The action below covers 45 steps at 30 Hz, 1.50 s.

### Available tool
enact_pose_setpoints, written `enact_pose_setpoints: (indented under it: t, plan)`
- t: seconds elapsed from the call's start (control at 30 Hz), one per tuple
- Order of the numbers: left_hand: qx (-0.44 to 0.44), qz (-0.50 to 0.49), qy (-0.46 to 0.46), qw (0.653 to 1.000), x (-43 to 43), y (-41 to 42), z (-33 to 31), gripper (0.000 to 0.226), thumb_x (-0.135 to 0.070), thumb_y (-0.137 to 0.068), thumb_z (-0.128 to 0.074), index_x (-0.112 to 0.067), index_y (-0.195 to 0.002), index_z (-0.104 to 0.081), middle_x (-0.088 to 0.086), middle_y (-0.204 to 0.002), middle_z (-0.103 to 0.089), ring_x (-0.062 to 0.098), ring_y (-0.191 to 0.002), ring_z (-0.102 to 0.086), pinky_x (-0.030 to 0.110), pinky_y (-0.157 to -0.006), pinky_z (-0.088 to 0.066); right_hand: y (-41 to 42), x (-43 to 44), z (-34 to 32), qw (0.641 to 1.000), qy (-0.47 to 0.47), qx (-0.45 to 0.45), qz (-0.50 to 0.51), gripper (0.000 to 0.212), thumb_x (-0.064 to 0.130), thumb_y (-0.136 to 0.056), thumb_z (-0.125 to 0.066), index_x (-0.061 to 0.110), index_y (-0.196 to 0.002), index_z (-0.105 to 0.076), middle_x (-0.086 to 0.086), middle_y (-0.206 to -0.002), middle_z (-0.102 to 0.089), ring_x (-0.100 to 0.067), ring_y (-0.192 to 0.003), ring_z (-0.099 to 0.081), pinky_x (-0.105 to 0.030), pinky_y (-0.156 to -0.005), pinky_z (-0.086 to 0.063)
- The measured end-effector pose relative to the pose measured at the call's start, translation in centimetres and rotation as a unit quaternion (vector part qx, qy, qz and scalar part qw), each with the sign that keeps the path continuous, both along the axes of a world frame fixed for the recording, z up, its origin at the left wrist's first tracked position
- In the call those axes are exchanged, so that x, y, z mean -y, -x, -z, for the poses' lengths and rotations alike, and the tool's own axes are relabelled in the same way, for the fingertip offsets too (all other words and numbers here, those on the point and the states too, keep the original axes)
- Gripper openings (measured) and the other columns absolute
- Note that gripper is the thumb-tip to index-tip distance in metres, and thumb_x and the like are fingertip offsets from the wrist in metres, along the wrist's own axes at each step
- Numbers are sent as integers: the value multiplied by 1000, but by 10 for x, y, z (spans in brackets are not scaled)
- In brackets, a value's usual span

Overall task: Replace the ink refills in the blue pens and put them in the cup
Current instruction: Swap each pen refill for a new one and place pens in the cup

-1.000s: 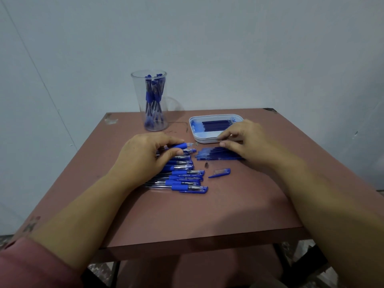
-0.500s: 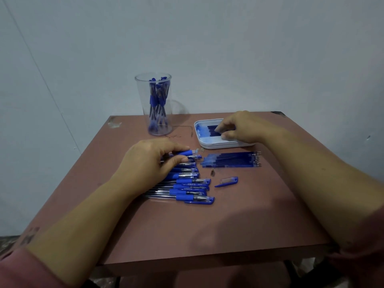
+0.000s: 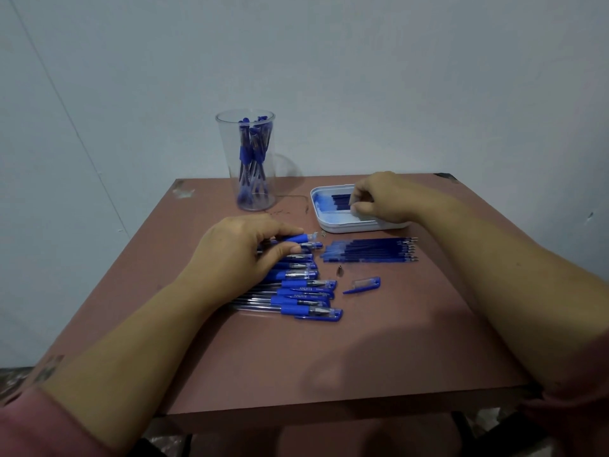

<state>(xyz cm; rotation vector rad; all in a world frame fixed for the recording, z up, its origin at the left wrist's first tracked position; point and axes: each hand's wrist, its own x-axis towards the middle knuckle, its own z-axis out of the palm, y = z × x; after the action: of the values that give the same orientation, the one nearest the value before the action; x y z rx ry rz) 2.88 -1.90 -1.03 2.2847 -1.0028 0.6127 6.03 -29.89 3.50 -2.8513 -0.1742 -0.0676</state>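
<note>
Blue pens (image 3: 296, 291) are lying in a row on the brown table (image 3: 362, 357), caps pointing right. Left hand (image 3: 244, 249) is resting over the far end of that row, thumb and fingers pinching an uncapped pen (image 3: 301, 239). Right hand (image 3: 379, 199) is reaching into the white tray (image 3: 329, 225), fingers curling down onto the refills in the tray (image 3: 339, 201); can't tell if one is actually gripped. Loose refills (image 3: 369, 250) are sitting in a bundle just in front of the tray. Pen cap (image 3: 362, 285) and small metal tip (image 3: 339, 270) are lying beside the row. Clear cup (image 3: 245, 159), back left, is holding several pens upright.
</note>
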Motion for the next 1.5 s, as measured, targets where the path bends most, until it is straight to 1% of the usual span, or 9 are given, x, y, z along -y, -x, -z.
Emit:
enact_pose_setpoints:
  t: [0.07,0.23,0.33,0.53,0.83,1.07,1.27,1.43,1.5]
  plan:
    - [3,0,4,1000,0,0,0,31,-47,-85,-62,-34,-110,-74,-14,-92,-74,3,-78,-63,28,-69,-54,15,-5,-8,998,-40,48,-11,7,24,-94,-60,21,-99,-64,7,-95,-65,-9,-86,-59,-18,-67,-42]
    - [1,9,8,1000,0,0,1,36,-55,-86,-56,-34,-110,-74,-15,-92,-73,4,-78,-63,31,-69,-55,70,-20,-13,984,-121,112,-64,10,21,-92,-63,28,-98,-67,23,-89,-62,16,-84,-55,1,-69,-37]
    - [0,8,9,1000,0,0,1,30,-49,-87,-63,-34,-110,-74,-15,-94,-73,4,-78,-63,32,-71,-56,90,-22,1,973,-155,150,-81,12,16,-89,-67,25,-96,-70,22,-86,-65,9,-83,-58,-2,-75,-38]
    - [-8,-7,13,1000,-2,1,2,24,-42,-87,-70,-34,-110,-74,-15,-94,-73,5,-78,-63,32,-73,-56,100,-24,25,952,-226,195,-71,16,5,-85,-71,20,-91,-71,9,-86,-70,-1,-83,-62,-8,-75,-44]
    - [-26,-9,13,1000,-1,2,0,24,-36,-87,-72,-34,-111,-74,-13,-94,-73,6,-78,-62,31,-74,-54,102,-23,22,951,-239,177,-81,15,5,-85,-71,20,-88,-71,16,-81,-67,7,-78,-60,-4,-72,-39]
    - [-37,-1,34,999,0,0,0,24,-36,-87,-71,-32,-111,-74,-20,-89,-69,1,-76,-59,23,-72,-48,100,-24,24,955,-239,153,-91,24,9,-85,-72,32,-84,-67,14,-78,-67,1,-73,-60,-8,-72,-42]
    - [-45,3,27,999,-1,0,0,23,-36,-87,-72,-34,-110,-74,-17,-92,-72,3,-77,-62,29,-74,-53,98,-22,25,961,-209,152,-95,25,11,-85,-71,35,-84,-67,14,-76,-67,-2,-72,-59,-9,-71,-43]
    - [-23,17,-4,1000,1,3,0,23,-44,-87,-68,-36,-108,-74,-16,-91,-73,2,-77,-62,34,-71,-55,93,-27,31,963,-141,205,-102,19,20,-85,-72,38,-92,-71,13,-81,-66,-7,-80,-57,-29,-74,-50]
    - [-18,26,-10,999,4,4,0,27,-46,-85,-64,-36,-108,-74,-15,-90,-73,3,-76,-62,36,-69,-55,92,-32,33,961,-129,212,-122,21,24,-86,-71,41,-98,-71,13,-80,-65,-7,-81,-56,-30,-71,-49]
